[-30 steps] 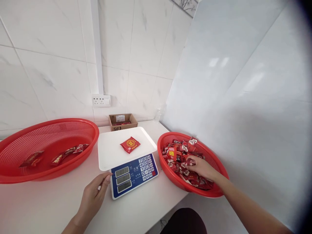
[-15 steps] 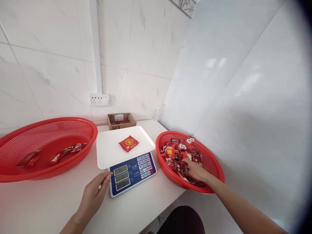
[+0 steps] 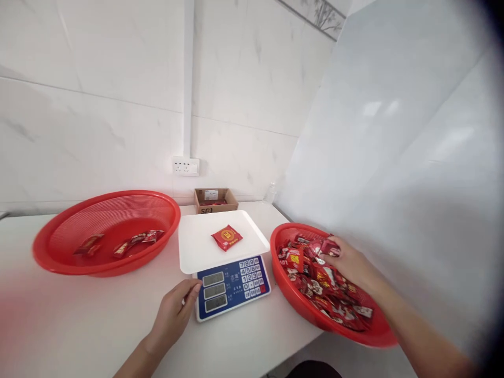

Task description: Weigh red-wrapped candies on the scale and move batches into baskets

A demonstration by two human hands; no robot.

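A digital scale (image 3: 232, 286) with a white weighing tray (image 3: 197, 244) stands mid-table, and one red snack packet (image 3: 227, 237) lies on the tray. My left hand (image 3: 173, 315) rests on the table, fingers curled loosely and empty, touching the scale's left front corner. My right hand (image 3: 348, 262) reaches into the right red basket (image 3: 378, 336), which is full of several red packets (image 3: 323, 281). Its fingers are closed on a red packet (image 3: 328, 248) near the basket's far rim.
A larger red basket (image 3: 106, 202) at the left holds a few packets (image 3: 134, 241). A small cardboard box (image 3: 214, 200) sits against the tiled wall under a socket strip (image 3: 186, 166). A white panel closes off the right side. The table's front edge runs just past the scale.
My right hand has moved from the near middle of the right basket to its far side and closed on a packet. The view has shifted. My left hand has stayed by the scale.
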